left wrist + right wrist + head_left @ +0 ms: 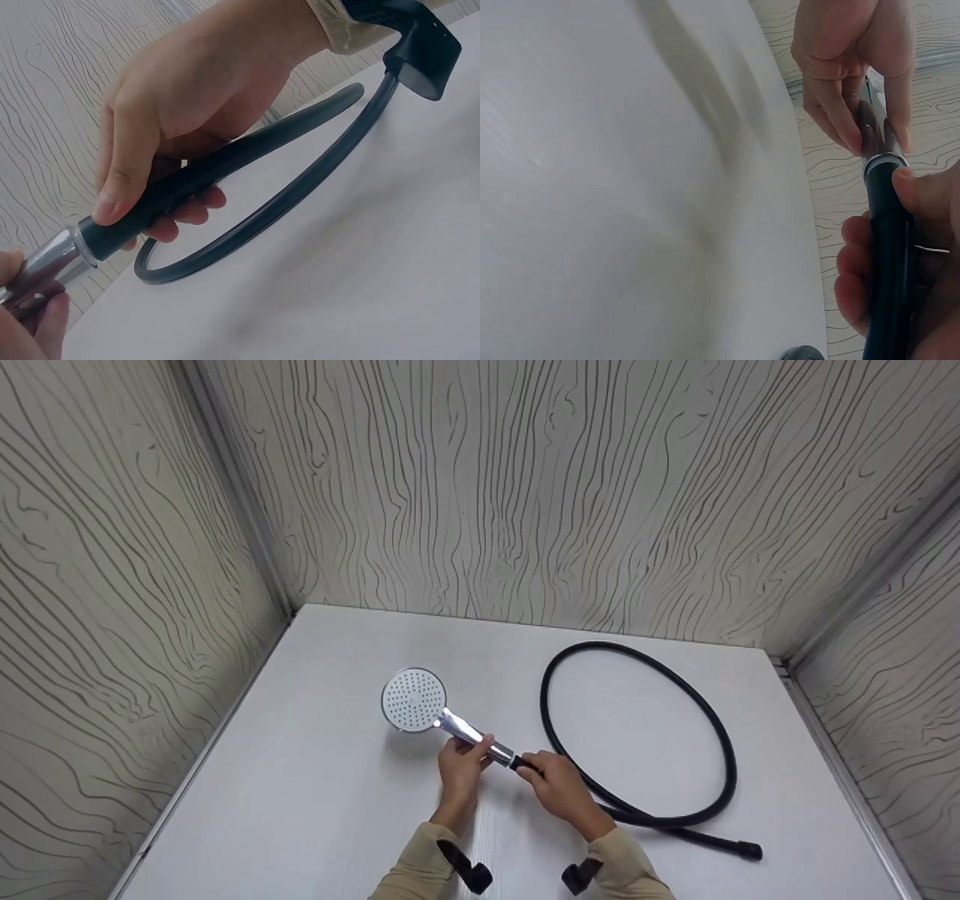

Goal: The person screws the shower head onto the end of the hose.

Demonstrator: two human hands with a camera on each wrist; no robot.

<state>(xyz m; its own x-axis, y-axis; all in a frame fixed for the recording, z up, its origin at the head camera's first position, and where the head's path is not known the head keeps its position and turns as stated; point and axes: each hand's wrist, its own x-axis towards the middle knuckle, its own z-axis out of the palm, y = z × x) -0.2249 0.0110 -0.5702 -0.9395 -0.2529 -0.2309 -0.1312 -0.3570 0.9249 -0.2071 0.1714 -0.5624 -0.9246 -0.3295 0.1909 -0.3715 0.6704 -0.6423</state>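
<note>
"Shower head (414, 699) in the head view: what's it like?"

"Round, with a pale face full of tiny dots. Its shiny silver handle (463, 727) is pinched in the left hand (460, 769) over the white table (300, 780). The right hand (559, 786) grips one end of the black hose (730, 757), which loops across the tabletop."

"Left wrist view?"

"Right fingers curl round the hose's thick, smooth end, which meets the handle's metal rim. Wavy grain lines cover the wall (45, 127)."

"And the right wrist?"

"Left fingers and thumb squeeze the handle; hose and handle line up."
</note>
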